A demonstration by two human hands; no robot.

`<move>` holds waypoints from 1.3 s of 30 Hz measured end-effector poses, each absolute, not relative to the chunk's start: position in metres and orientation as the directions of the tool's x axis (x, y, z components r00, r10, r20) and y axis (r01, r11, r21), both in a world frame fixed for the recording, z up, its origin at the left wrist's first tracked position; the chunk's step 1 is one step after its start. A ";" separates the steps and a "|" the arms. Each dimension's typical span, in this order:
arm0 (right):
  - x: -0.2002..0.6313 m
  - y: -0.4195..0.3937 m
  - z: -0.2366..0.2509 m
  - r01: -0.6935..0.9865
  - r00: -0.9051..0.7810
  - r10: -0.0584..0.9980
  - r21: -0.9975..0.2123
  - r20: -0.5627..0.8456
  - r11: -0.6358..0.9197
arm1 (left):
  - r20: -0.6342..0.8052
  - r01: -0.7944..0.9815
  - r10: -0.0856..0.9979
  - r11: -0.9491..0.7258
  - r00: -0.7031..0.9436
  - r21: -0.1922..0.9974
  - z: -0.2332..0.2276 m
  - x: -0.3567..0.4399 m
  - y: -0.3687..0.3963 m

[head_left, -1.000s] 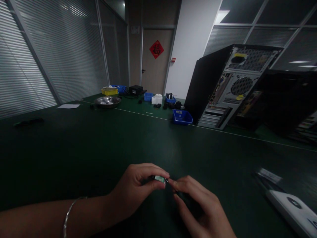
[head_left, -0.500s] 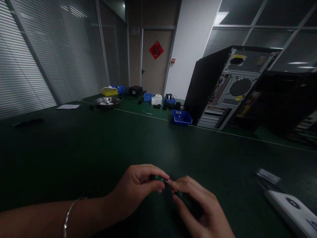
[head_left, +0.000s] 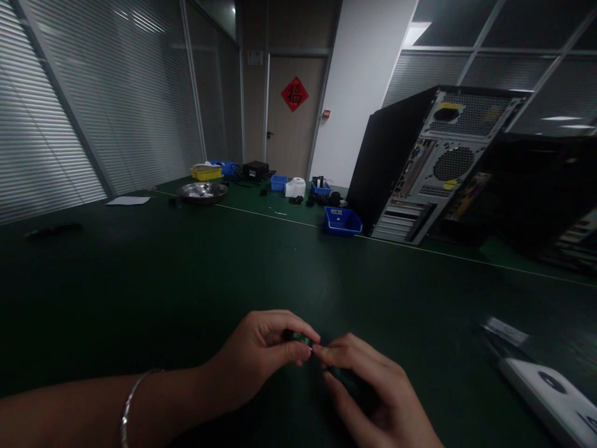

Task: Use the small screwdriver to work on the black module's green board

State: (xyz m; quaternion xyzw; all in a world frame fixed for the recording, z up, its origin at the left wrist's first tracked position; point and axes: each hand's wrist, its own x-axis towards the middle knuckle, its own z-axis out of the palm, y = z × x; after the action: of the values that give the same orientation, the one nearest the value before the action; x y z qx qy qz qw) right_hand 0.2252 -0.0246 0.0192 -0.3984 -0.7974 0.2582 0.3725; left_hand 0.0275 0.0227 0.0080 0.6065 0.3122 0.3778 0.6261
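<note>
Between the thumb and fingers of my left hand (head_left: 275,342) is a small green circuit board (head_left: 301,338), mostly covered by the fingers. A silvery bracelet (head_left: 128,404) circles the left wrist. My right hand (head_left: 373,379) is closed in a pinch against the board's right end, its fingertips almost meeting those of the left. Something small and dark shows under the right fingers, too dim and covered to name. Both hands are held low over the dark green table (head_left: 209,261).
A white device (head_left: 550,392) lies at the right front beside a clear plastic piece (head_left: 506,331). Farther back stand a computer case (head_left: 433,168), a blue bin (head_left: 342,221), a metal bowl (head_left: 203,193), a yellow basket (head_left: 206,173) and a sheet of paper (head_left: 128,200).
My right fingertips have shifted slightly left, closer to the left thumb. The left hand has turned a little around the circuit board. All else stays in place.
</note>
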 end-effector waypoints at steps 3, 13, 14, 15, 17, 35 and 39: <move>0.225 -0.025 0.019 0.435 -0.387 0.839 -0.726 0.382 0.532 | 0.058 -0.082 0.852 -0.017 0.520 0.997 0.008 0.027 0.023; 0.232 -0.023 0.009 0.431 -0.201 0.899 -0.789 0.390 0.438 | 0.154 0.271 0.616 -0.540 0.772 0.797 0.024 0.024 0.021; 0.232 -0.023 0.008 0.428 -0.189 0.903 -0.796 0.385 0.429 | 0.127 0.295 0.569 -0.590 0.813 0.752 0.027 0.025 0.019; 0.231 -0.023 0.008 0.424 -0.185 0.906 -0.801 0.380 0.422 | 0.100 0.319 0.542 -0.623 0.834 0.714 0.029 0.025 0.018; 0.230 -0.023 0.007 0.420 -0.192 0.912 -0.810 0.362 0.409 | 0.065 0.358 0.532 -0.651 0.844 0.669 0.032 0.026 0.016; 0.230 -0.024 0.011 0.536 -0.385 0.917 -0.784 0.101 0.311 | 0.113 0.580 0.678 -0.693 0.726 0.428 0.029 0.032 0.001; 0.227 -0.021 0.012 0.572 -0.427 0.901 -0.748 0.079 0.337 | 0.061 0.576 0.671 -0.676 0.739 0.460 0.030 0.032 0.001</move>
State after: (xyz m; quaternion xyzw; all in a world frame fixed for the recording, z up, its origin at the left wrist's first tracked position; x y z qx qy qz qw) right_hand 0.2270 -0.0211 0.0124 -0.4730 -0.7783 0.3284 0.2505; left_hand 0.0320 0.0012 0.0296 0.9085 0.3430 0.1128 0.2104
